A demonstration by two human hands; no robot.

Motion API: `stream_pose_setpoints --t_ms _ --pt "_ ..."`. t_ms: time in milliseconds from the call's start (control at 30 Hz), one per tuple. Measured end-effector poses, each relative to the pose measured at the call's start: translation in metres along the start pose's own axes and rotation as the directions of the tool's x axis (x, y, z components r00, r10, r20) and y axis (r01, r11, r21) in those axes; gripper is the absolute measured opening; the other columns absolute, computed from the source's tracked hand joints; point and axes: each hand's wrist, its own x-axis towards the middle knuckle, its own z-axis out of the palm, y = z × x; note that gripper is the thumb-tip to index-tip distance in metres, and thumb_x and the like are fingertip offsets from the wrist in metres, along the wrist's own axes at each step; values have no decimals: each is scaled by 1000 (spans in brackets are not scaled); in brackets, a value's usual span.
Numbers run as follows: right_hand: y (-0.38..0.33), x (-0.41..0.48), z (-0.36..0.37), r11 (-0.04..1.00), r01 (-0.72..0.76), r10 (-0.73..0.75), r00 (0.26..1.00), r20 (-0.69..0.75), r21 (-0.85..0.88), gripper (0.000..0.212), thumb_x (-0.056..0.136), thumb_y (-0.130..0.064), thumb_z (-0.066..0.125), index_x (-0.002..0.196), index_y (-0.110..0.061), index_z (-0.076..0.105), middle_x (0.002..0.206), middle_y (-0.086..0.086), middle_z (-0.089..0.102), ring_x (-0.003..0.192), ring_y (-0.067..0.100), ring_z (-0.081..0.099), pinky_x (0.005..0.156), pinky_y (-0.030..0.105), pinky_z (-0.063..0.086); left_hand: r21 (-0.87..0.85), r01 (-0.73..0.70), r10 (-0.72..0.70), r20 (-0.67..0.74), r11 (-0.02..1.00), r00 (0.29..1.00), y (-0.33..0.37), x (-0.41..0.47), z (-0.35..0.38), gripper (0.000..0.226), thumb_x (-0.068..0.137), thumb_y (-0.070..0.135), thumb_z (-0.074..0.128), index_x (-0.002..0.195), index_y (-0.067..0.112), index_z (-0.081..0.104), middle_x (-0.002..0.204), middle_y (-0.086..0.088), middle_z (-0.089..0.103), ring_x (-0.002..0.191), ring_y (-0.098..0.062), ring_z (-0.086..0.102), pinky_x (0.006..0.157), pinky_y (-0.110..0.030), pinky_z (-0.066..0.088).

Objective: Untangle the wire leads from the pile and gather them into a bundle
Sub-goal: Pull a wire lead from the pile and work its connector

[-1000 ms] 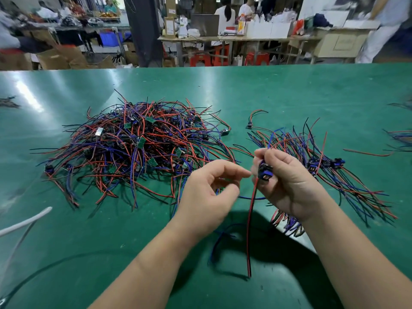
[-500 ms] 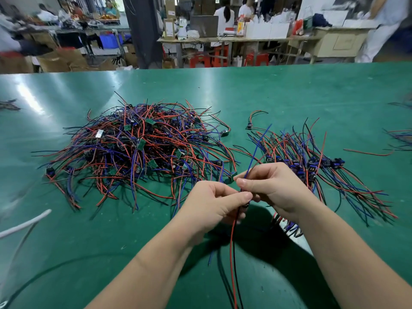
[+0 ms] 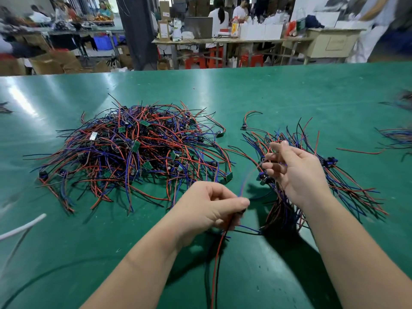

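**A:** Where is the lead now?

**B:** The left hand (image 3: 209, 208) pinches one lead (image 3: 219, 248) between thumb and forefinger, near its dark end piece. Its red and black wires hang down toward the person. The pile (image 3: 133, 152) lies at the left on the table (image 3: 245, 90), and the bundle (image 3: 347, 188) lies under the right hand (image 3: 298, 175).

**A:** And the right fingers (image 3: 281, 150)?

**B:** They are loosely spread. A thin wire passes by the fingertips, but it is blurred, so I cannot tell if they pinch it.

**A:** How to do this well?

**B:** I think it is best to draw the wire slowly until it is straight, then lay the lead along the bundle, end pieces together
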Motion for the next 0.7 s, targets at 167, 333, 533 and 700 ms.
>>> stream_pose_setpoints --t_ms 167,333,533,700 --pt "1 -17 5 958 119 -10 922 386 -259 22 81 -33 68 92 -17 57 79 8 58 51 15 58 50 23 47 -215 -107 37 -305 971 952 -6 11 2 32 60 29 73 77 4 62 59 -2 67 44 -11 61 43 -20 49" --pt "6 -32 14 826 416 -94 766 636 -379 16 72 -9 81 82 -15 69 70 -4 67 62 8 56 62 25 48 -290 -125 31 -310 949 950 -10 13 7 25 76 33 63 75 8 65 60 -2 68 48 -13 64 45 -21 51" --pt "-5 -24 9 835 432 -270 861 430 -340 19 77 0 74 77 -19 72 69 -3 71 63 9 62 64 23 51 -306 -96 19 -245 947 969 -2 13 6 57 78 56 43 93 7 68 83 -8 75 61 -18 70 46 -25 52" --pt "-25 3 -24 734 472 -568 821 -59 -488 10 76 -12 72 81 -21 71 75 -3 73 67 7 67 69 20 54 -90 -238 188 -377 967 907 -1 9 8 38 98 33 43 85 10 70 73 -7 74 51 -16 66 47 -24 53"
